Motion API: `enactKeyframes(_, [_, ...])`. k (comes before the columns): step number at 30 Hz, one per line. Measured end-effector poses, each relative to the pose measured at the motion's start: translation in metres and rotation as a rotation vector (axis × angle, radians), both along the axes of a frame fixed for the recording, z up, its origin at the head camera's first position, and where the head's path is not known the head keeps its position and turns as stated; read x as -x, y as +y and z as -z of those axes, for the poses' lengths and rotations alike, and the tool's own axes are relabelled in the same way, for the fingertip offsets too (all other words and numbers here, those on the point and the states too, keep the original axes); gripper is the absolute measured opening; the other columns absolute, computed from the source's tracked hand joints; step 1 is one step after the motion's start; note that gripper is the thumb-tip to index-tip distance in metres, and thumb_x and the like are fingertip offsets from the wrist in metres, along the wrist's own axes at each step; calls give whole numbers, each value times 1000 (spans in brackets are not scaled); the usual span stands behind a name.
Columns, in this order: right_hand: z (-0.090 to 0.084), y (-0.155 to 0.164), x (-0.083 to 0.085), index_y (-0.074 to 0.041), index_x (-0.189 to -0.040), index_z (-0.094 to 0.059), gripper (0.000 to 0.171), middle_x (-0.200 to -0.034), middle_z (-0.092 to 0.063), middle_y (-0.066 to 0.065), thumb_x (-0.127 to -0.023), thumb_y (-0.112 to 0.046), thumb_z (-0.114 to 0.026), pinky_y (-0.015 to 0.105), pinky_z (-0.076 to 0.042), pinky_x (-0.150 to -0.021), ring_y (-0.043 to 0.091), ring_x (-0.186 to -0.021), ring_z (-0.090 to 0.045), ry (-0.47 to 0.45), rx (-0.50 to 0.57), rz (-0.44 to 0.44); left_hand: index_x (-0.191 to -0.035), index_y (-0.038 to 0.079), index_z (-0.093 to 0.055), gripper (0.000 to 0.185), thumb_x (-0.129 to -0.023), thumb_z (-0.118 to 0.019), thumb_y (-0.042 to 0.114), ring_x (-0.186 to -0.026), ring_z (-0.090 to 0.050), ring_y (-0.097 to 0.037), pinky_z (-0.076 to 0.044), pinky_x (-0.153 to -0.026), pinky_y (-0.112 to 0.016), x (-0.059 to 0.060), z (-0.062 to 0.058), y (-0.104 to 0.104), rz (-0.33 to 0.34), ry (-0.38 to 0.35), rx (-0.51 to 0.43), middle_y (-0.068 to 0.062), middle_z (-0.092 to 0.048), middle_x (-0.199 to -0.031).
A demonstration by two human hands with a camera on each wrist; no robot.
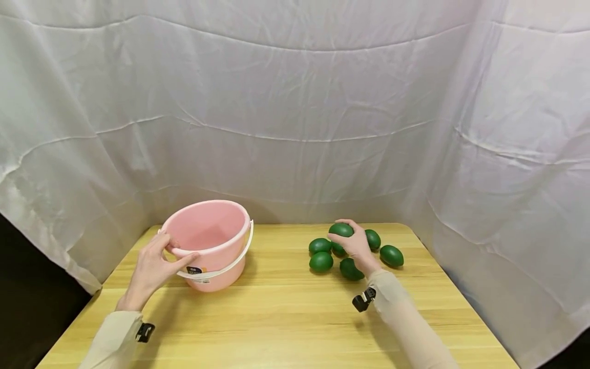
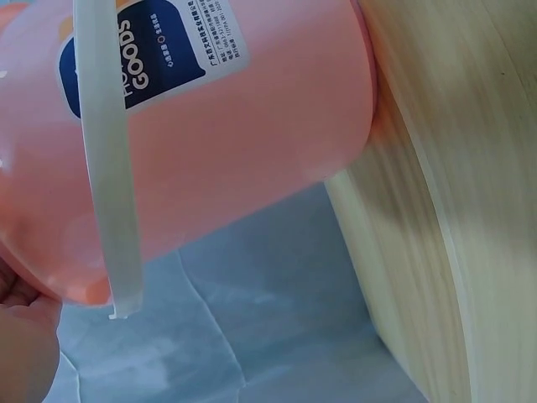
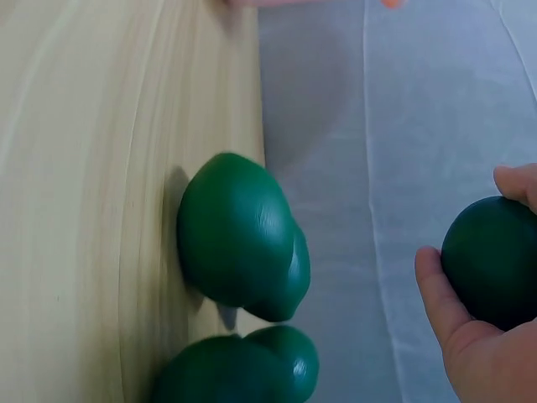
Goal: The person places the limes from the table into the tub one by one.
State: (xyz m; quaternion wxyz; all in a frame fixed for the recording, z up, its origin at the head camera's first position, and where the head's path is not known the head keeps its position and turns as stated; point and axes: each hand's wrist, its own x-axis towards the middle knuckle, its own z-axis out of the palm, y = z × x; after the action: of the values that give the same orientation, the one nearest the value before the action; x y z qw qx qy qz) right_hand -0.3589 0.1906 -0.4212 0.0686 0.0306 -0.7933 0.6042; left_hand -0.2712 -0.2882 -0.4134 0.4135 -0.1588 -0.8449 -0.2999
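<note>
Gripping a green egg-shaped ball (image 1: 341,229) from above, fingers of the right hand (image 1: 357,248) curled round it, at the far edge of the cluster. Lying crosswise, long axis roughly side to side. Well apart to the left: pink bucket (image 1: 209,241), mouth up and tilted slightly toward the person, rim pinched by the left hand (image 1: 154,266), thumb outside, fingers over the lip. Nothing but bare wooden table (image 1: 286,307) between the two hands. Crowding the right hand: five more green balls (image 1: 321,262), close beside and beneath the palm. White handle (image 2: 109,168) hanging down the bucket's near side.
</note>
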Motion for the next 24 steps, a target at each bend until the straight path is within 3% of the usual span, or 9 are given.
enactKeyframes(10, [-6, -30, -2, -25, -127, -57, 51, -114, -62, 14, -82, -28, -80, 43, -54, -78, 34, -96, -64, 14, -8, -92, -75, 13, -55, 43, -57, -94, 14, -76, -45, -4, -35, -65, -17, 3, 2, -6, 33, 62, 60, 3, -52, -75])
enactKeyframes(14, [-10, -43, -2, -25, -126, -58, 49, -114, -62, 12, -82, -27, -80, 45, -54, -80, 30, -94, -64, 27, -13, -114, -74, 12, -56, 41, -57, -93, 19, -77, -44, -8, -35, -70, -23, 4, 3, -8, 49, 126, 122, 3, -51, -76])
enactKeyframes(18, [-17, -57, -4, -25, -125, -59, 48, -115, -62, 10, -82, -29, -81, 39, -55, -76, 24, -90, -65, 37, -20, -155, -73, 10, -58, 38, -60, -91, 25, -76, -43, -13, -32, -72, -28, 4, 3, -9, 44, 172, 161, 0, -52, -76])
enactKeyframes(24, [-27, -80, -3, -26, -124, -59, 49, -116, -62, 9, -81, -30, -81, 38, -55, -75, 24, -92, -65, 43, -15, -231, -78, 10, -63, 34, -61, -91, 21, -72, -47, -10, -40, -58, -13, 1, 1, -11, 19, 161, 147, -1, -57, -83])
